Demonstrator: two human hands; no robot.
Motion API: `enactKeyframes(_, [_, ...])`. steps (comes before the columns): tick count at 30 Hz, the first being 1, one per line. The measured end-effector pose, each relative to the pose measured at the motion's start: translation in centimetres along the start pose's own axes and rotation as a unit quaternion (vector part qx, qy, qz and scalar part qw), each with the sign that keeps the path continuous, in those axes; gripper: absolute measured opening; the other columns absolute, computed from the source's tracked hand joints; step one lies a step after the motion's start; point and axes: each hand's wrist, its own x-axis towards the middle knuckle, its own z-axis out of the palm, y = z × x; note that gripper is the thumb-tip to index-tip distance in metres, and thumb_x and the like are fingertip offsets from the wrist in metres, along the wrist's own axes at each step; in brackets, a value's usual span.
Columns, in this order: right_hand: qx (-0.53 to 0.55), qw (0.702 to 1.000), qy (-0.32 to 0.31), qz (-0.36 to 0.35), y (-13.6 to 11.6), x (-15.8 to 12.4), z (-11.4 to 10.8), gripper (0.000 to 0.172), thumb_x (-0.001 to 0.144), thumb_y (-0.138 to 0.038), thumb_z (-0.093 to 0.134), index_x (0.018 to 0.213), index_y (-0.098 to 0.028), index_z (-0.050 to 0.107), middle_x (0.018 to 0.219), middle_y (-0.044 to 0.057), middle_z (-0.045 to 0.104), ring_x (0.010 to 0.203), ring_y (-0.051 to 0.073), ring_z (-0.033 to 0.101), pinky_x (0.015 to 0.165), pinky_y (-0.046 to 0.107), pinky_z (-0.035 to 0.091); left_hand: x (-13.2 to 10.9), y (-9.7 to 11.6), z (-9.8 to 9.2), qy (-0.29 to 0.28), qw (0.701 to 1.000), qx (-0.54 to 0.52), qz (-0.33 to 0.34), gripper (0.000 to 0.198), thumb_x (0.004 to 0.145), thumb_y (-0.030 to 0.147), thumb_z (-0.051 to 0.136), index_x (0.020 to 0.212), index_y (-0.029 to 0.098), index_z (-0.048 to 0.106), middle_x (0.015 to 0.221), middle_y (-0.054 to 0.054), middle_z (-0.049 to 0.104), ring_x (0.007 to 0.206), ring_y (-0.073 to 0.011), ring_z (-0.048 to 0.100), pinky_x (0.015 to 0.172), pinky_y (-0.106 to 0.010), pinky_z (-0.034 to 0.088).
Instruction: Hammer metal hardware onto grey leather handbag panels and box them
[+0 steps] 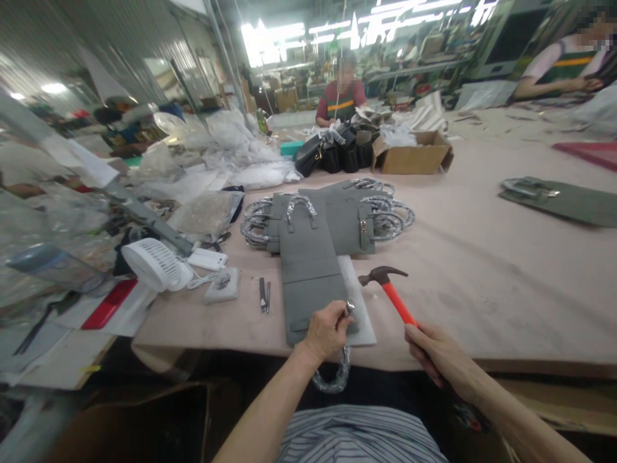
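Note:
My right hand (431, 350) grips the orange handle of a claw hammer (398, 296), whose head is above the table to the right of the work. In a pinch, my left hand (328, 331) holds a small shiny metal piece (349, 308) against the near end of a grey bag panel (308, 270). The exact kind of metal piece is too small to tell. Under the panel's right side lies a white slab (362, 315). A plastic-wrapped bag handle (333, 379) hangs over the table's front edge. Two slim metal tools (265, 296) lie left of the panel.
Stacked grey bag panels (344, 218) with wrapped handles lie just beyond. Another grey panel (563, 200) rests at right. A white fan (157, 265) and a small white block (222, 286) stand left. Black bags (332, 151) and a cardboard box (412, 157) sit farther back, near a seated person (341, 96).

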Motion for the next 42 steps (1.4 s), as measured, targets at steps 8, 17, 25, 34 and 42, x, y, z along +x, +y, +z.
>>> enactKeyframes(8, [-0.294, 0.870, 0.247, -0.310, -0.9, 3.6, 1.8, 0.033, 0.095, -0.030, 0.050, 0.122, -0.014, 0.059, 0.128, 0.021, 0.059, 0.118, 0.034, 0.057, 0.099, 0.050, 0.047, -0.1, 0.1, -0.3, -0.013, 1.000, 0.009, -0.011, 0.008, 0.092, 0.019, 0.057, 0.097, 0.022, 0.062, 0.098, -0.006, 0.072, 0.094, -0.0206, 0.070, 0.087, -0.032, 0.056])
enactKeyframes(17, [-0.307, 0.871, 0.154, -0.351, -1.8, 3.8, 9.7, 0.036, 0.086, -0.017, 0.065, 0.122, -0.015, 0.059, 0.133, 0.019, 0.059, 0.118, 0.032, 0.053, 0.098, 0.048, 0.045, 1.4, 0.7, -0.8, 0.126, 0.948, -0.207, -0.208, 0.024, 0.094, 0.040, 0.055, 0.097, 0.019, 0.065, 0.098, -0.009, 0.074, 0.090, -0.0207, 0.073, 0.083, -0.035, 0.059])
enactKeyframes(25, [-0.368, 0.856, 0.132, -0.339, -3.8, 3.8, 8.0, 0.018, 0.088, -0.022, 0.068, 0.105, -0.018, 0.066, 0.116, 0.013, 0.066, 0.105, 0.030, 0.057, 0.093, 0.044, 0.041, 0.1, -4.6, -12.7, 0.145, 0.923, 0.089, -0.346, 0.031, 0.089, 0.044, 0.057, 0.072, 0.018, 0.061, 0.072, -0.006, 0.068, 0.077, -0.0240, 0.069, 0.073, -0.034, 0.053])
enactKeyframes(34, [-0.401, 0.811, 0.044, -0.423, -4.8, 6.3, 7.7, 0.013, 0.091, -0.016, 0.064, 0.102, -0.020, 0.068, 0.109, 0.009, 0.065, 0.096, 0.026, 0.054, 0.082, 0.038, 0.038, -5.2, -6.9, -17.6, -0.065, 0.784, 0.478, -0.391, 0.031, 0.097, 0.033, 0.047, 0.099, 0.012, 0.070, 0.105, -0.020, 0.070, 0.096, -0.0358, 0.068, 0.078, -0.041, 0.049])
enactKeyframes(42, [-0.464, 0.733, 0.000, -0.498, -5.0, 6.3, 8.0, 0.027, 0.090, 0.000, 0.048, 0.104, -0.017, 0.062, 0.096, 0.009, 0.059, 0.083, 0.023, 0.051, 0.075, 0.035, 0.041, -3.6, -2.6, -11.4, -0.060, 0.940, 0.318, -0.110, 0.012, 0.097, 0.025, 0.056, 0.105, 0.020, 0.064, 0.104, -0.009, 0.068, 0.096, -0.0246, 0.064, 0.085, -0.035, 0.051])
